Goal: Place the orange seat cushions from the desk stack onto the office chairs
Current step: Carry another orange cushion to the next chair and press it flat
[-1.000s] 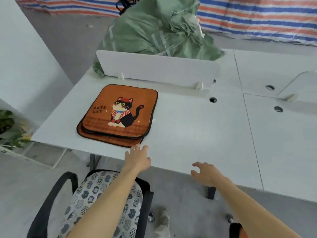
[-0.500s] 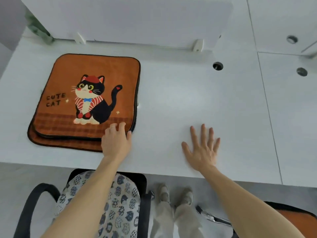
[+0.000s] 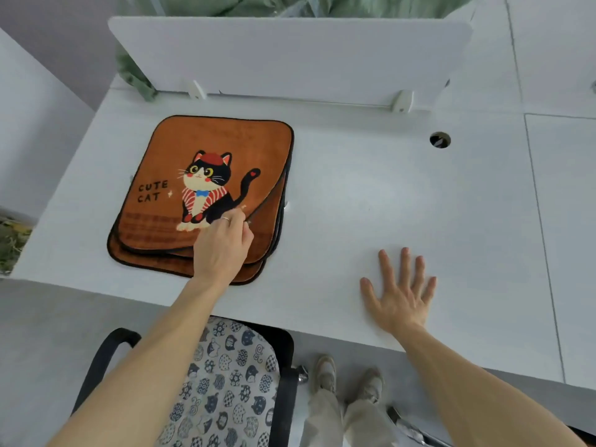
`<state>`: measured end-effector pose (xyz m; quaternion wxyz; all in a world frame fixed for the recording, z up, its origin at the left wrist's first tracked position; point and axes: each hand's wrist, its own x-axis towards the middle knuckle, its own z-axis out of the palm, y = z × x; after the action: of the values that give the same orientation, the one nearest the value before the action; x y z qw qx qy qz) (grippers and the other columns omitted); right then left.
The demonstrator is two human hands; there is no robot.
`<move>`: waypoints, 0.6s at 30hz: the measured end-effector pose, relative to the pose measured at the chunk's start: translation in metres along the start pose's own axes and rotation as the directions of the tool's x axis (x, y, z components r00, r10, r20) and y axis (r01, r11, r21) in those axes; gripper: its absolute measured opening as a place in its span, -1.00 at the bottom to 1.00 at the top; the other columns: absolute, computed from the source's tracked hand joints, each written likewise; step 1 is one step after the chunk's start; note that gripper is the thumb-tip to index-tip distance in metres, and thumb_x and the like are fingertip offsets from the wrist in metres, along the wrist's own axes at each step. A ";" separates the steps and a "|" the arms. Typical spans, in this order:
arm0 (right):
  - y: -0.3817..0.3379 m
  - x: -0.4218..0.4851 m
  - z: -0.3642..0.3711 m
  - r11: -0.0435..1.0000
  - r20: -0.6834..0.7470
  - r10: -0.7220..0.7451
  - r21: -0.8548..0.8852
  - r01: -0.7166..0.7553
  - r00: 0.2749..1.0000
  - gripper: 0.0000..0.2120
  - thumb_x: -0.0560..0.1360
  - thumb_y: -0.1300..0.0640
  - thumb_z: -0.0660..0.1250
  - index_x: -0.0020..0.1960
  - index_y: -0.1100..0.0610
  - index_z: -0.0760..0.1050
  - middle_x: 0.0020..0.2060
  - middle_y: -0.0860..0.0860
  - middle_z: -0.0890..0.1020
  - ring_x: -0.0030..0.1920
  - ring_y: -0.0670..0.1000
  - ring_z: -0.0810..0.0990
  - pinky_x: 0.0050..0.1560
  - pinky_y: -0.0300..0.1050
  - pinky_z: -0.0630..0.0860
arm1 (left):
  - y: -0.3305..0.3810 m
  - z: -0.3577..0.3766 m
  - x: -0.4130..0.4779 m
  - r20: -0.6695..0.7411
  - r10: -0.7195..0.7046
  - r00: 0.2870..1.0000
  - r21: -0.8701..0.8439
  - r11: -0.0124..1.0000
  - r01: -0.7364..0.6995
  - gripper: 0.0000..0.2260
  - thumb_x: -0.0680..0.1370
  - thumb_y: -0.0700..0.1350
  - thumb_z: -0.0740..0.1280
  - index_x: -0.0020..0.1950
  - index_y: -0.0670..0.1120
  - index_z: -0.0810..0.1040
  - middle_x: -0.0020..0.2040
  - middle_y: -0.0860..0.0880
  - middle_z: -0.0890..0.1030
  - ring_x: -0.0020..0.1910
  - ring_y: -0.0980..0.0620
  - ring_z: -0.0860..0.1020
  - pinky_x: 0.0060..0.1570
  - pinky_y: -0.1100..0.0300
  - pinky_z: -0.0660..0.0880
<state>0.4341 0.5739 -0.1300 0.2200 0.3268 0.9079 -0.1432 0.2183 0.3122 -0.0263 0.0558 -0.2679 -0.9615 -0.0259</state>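
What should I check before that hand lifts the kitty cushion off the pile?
1. Left hand has a grip on the top cushion: ok, it pinches the near right corner, which is peeled up.
2. One cushion only: ok, the lower cushions lie flat.
3. Right hand out of the way: ok, flat on the desk, apart from the cushions.
4. Chair close: ok, it stands at the desk edge, below the cushions.
5. Chair seat bare: not ok, a cat-print cover lies on it.
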 end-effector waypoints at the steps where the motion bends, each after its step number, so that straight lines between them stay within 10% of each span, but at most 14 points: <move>1: 0.002 0.002 -0.002 1.000 0.044 -0.011 0.029 0.010 0.999 -0.25 0.49 -0.51 -0.21 0.54 -0.30 -0.43 0.50 -0.09 -0.54 0.48 0.08 -0.59 0.48 0.29 -0.44 | 0.004 -0.010 0.002 -0.052 -0.007 0.999 -0.052 0.999 0.004 -0.82 0.66 -0.12 0.17 0.02 -0.19 0.49 -0.04 -0.14 0.63 -0.32 -0.11 0.56 -0.46 0.09 0.44; 4: 0.006 -0.002 -0.024 0.988 0.135 -0.071 0.143 0.051 0.988 -0.20 0.45 -0.56 -0.08 0.54 -0.34 -0.35 0.51 -0.11 -0.52 0.49 0.08 -0.57 0.44 0.26 -0.48 | 0.027 -0.051 -0.001 -0.171 0.003 0.985 -0.210 0.977 -0.039 -0.86 0.69 -0.14 0.17 0.09 -0.18 0.48 0.22 -0.13 0.58 -0.15 -0.12 0.61 -0.35 0.07 0.52; 7: 0.010 -0.008 -0.060 0.908 0.218 -0.079 0.419 -0.020 0.973 -0.17 0.42 -0.59 -0.06 0.60 -0.23 0.09 0.63 -0.07 -0.22 0.60 0.05 -0.32 0.53 0.25 -0.30 | 0.072 -0.071 -0.017 -0.205 0.068 0.976 -0.356 0.924 -0.140 -0.81 0.68 -0.09 0.13 0.15 -0.13 0.47 0.08 -0.09 0.62 -0.13 -0.10 0.61 -0.31 0.09 0.53; 10: 0.019 -0.014 -0.100 0.516 0.345 -0.045 0.812 -0.274 0.937 0.10 0.17 -0.73 0.03 0.45 -0.03 0.45 0.49 0.04 0.41 0.52 0.09 0.27 0.53 0.21 0.08 | 0.128 -0.066 -0.047 -0.048 0.130 0.990 -0.541 0.830 -0.135 -0.76 0.69 -0.04 0.15 0.24 -0.10 0.52 0.09 -0.03 0.64 0.00 -0.02 0.62 -0.09 0.13 0.53; 13: 0.038 -0.028 -0.120 0.228 0.426 -0.119 0.891 -0.393 0.897 -0.13 0.27 -0.64 0.19 0.27 -0.01 0.56 0.16 0.04 0.69 0.19 0.12 0.66 0.35 0.21 0.45 | 0.176 -0.050 -0.085 0.132 0.178 0.975 -0.668 0.743 -0.045 -0.73 0.70 -0.02 0.14 0.29 -0.07 0.54 0.14 0.02 0.64 0.10 0.08 0.58 0.05 0.19 0.50; 18: 0.079 -0.060 -0.099 0.379 0.367 -0.010 0.862 -0.336 0.930 -0.65 0.53 -0.03 0.45 0.25 0.10 0.56 -0.01 0.10 0.73 -0.04 0.15 0.74 0.11 0.14 0.65 | 0.234 -0.021 -0.135 0.297 0.363 0.883 -0.657 0.749 -0.087 -0.75 0.70 0.06 0.10 0.23 0.02 0.50 0.03 0.05 0.63 -0.03 0.04 0.58 -0.16 0.08 0.51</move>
<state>0.4968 0.6411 -0.0239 0.1581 0.4551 0.5942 -0.6441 0.4558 0.4415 -0.0175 -0.2348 -0.3870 -0.8466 -0.2801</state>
